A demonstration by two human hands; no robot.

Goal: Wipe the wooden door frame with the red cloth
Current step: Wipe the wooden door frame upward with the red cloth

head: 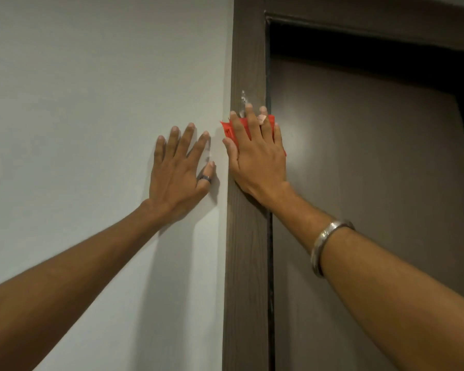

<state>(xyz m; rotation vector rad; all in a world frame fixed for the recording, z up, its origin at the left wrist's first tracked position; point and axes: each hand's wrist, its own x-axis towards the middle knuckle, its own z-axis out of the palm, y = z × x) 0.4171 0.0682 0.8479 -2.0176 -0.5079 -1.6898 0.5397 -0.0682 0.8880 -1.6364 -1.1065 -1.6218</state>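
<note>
Right hand (255,153) lies flat, fingers spread, pressing the red cloth (241,128) against the wooden door frame (245,263); cloth shows only between and beside the fingers. Left hand (178,170) rests spread and flat on the white wall (91,103), just beside the frame, holding nothing.

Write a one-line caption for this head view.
Right hand presses red cloth flat against wooden door frame; left hand braces open on white wall.

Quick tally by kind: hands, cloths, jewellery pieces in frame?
Hands: 2, the left hand flat on the wall, the right hand pressing the red cloth on the wooden door frame
Cloths: 1
Jewellery: 2, a ring and a bracelet
Total: 5
</note>
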